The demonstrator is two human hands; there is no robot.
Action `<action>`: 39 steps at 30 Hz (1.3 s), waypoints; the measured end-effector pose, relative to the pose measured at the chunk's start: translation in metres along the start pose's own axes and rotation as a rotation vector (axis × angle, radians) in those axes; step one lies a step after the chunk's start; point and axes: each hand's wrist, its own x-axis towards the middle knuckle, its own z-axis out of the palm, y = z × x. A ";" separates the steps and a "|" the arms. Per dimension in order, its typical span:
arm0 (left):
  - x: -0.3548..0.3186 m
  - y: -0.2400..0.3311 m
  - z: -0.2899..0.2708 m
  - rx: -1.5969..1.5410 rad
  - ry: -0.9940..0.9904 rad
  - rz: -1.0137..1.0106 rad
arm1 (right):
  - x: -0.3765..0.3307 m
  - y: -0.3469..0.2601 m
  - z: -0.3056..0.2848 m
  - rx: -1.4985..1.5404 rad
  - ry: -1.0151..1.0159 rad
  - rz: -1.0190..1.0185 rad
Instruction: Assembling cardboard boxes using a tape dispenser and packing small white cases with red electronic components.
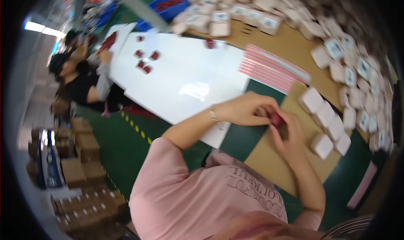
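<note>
Both of my hands meet over a brown cardboard sheet (269, 156) on the green table. Between their fingertips is a small dark red piece (276, 120), partly covered by the fingers; its exact kind is too blurred to tell. My left hand (248, 108), with a bracelet at the wrist, pinches it from the left. The curled fingers of my right hand (291, 135) close on it from the other side. Just right of that hand stand several pale pink rounded boxes (323, 146). Above the hands lies a sheet of pink and white strips (269, 67).
A white tabletop (168, 88) at the left carries several loose dark red pieces (155, 55). Many pale boxes (336, 48) are piled along the far and right edges. Beyond is a blue bin (168, 6). A co-worker (84, 80) sits at the left, near stacked cartons (86, 143).
</note>
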 end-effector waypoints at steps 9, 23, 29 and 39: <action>0.106 -0.024 -0.113 1.024 0.611 0.198 | 0.001 0.017 0.003 0.196 0.021 0.187; 0.127 -0.060 -0.126 1.257 0.589 0.109 | 0.007 0.020 -0.002 0.284 0.091 0.139; 0.075 -0.049 -0.115 1.236 0.777 0.226 | 0.007 0.007 -0.004 0.207 0.047 0.152; 0.049 -0.031 -0.099 1.133 0.893 0.078 | -0.010 0.029 0.010 0.305 0.083 0.147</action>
